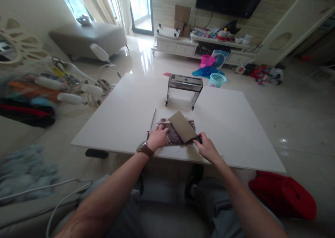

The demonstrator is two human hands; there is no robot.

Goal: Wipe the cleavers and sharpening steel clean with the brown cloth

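Note:
A folded brown-and-white cloth [174, 135] lies near the front edge of the white table. On its left side my left hand [158, 136] rests with fingers spread over the fabric; a watch is on that wrist. My right hand [205, 145] grips the black handle of a cleaver [183, 126], whose broad blade lies flat across the cloth and points away to the left. Left of the cloth is a thin metal rod [153, 119], and its near end is partly hidden by my left hand.
On the white table [230, 126], beyond the cloth, stands a dark metal rack on legs [185, 83]. A teal basket [217, 79] and a blue bag are on the floor behind. A white lamp [90, 90] stands at left, a red stool [282, 195] at right.

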